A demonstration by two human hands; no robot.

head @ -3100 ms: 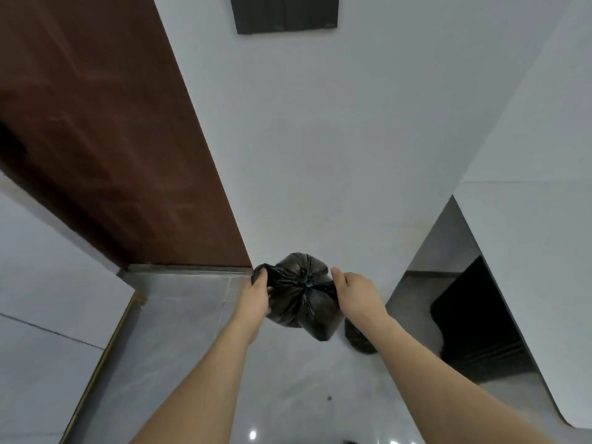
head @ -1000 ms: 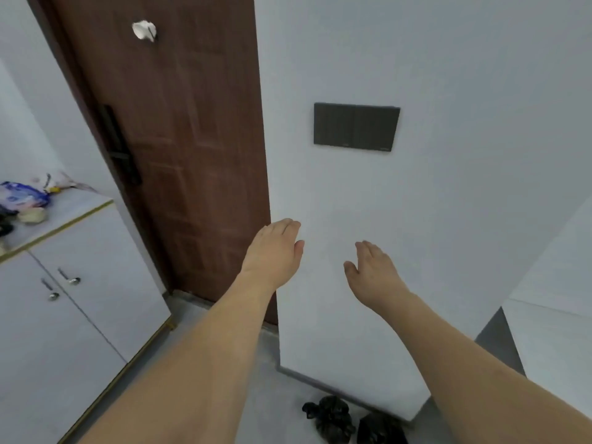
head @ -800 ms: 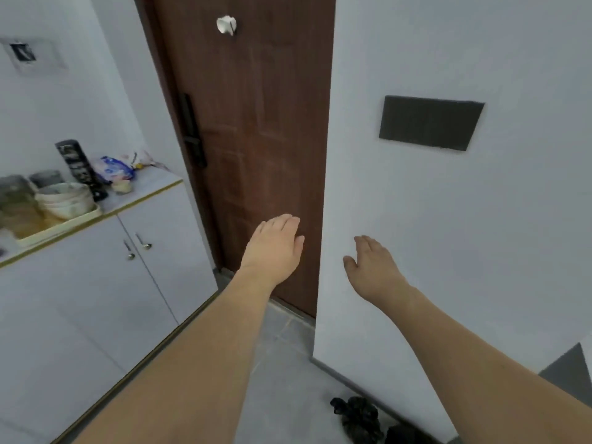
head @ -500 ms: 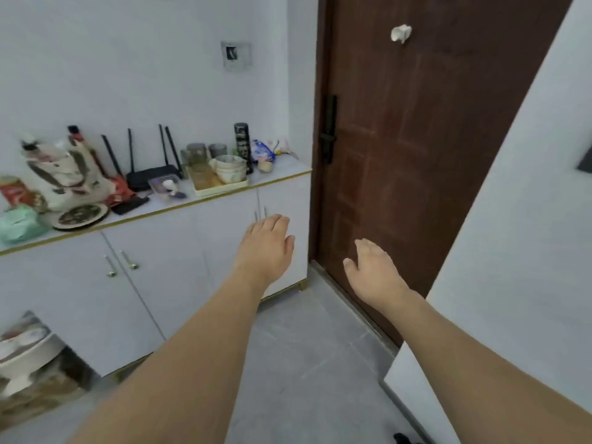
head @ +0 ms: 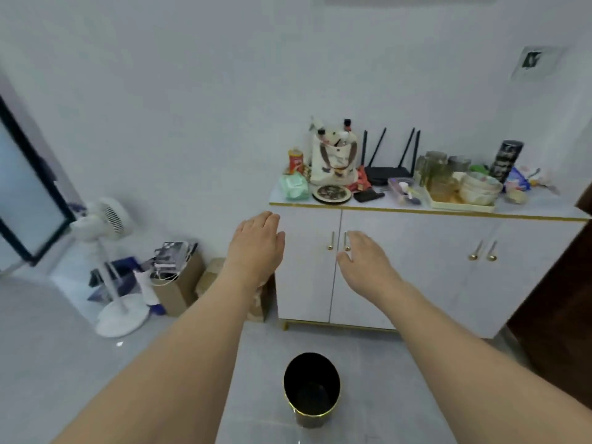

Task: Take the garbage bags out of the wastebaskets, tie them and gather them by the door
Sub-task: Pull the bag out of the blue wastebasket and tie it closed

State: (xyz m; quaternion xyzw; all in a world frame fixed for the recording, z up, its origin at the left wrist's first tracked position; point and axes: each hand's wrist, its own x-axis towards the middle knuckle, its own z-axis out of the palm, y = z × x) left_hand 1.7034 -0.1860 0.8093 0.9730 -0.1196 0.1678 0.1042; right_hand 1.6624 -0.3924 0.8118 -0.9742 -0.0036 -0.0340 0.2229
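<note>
A round black wastebasket (head: 311,390) with a gold rim stands on the grey floor below and between my arms; its inside looks dark and I cannot tell whether a bag lines it. My left hand (head: 257,245) is held out in front of me, fingers straight, holding nothing. My right hand (head: 366,259) is stretched out beside it, fingers relaxed and empty. Both hands hover well above the wastebasket. No garbage bags are in view.
A white cabinet (head: 400,270) with gold handles carries a router, bowls, jars and a tote bag. The brown door (head: 563,315) edge is at the far right. A white standing fan (head: 109,270) and cardboard boxes (head: 179,283) stand at the left wall.
The tied black bag I held 3 seconds ago is gone from my hands. My view has swung left from the door and wall to the cabinet and wastebasket; both hands stay outstretched and empty.
</note>
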